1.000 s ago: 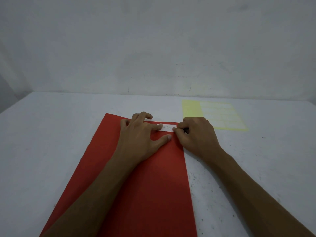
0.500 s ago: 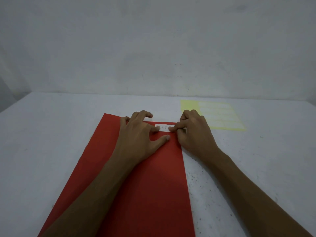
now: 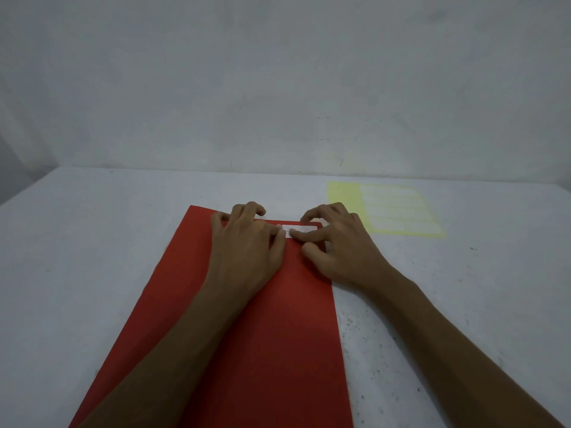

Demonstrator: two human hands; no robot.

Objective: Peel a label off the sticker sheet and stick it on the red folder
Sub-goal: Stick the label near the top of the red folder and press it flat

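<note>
Head view, looking forward and down over the pale grey surface. I see the red folder lying flat and closed, its long axis running away from me; nothing of its contents shows. A white label lies on the folder near its far right corner, its long side parallel to the far edge. My left hand rests palm down on the folder just left of the label, its grip loose, with fingers spread and curled on the red cover, enclosing nothing; its thumb tip touches the left end of the label. My right hand comes in from the right, straddling the folder's right edge; its index finger lies pressed along the near edge of the label, the remaining fingers arched above, the grip slack and holding nothing. The yellow sticker sheet lies flat on the surface beyond and to the right of the right hand, apart from the folder, with pale rows of labels across it.
</note>
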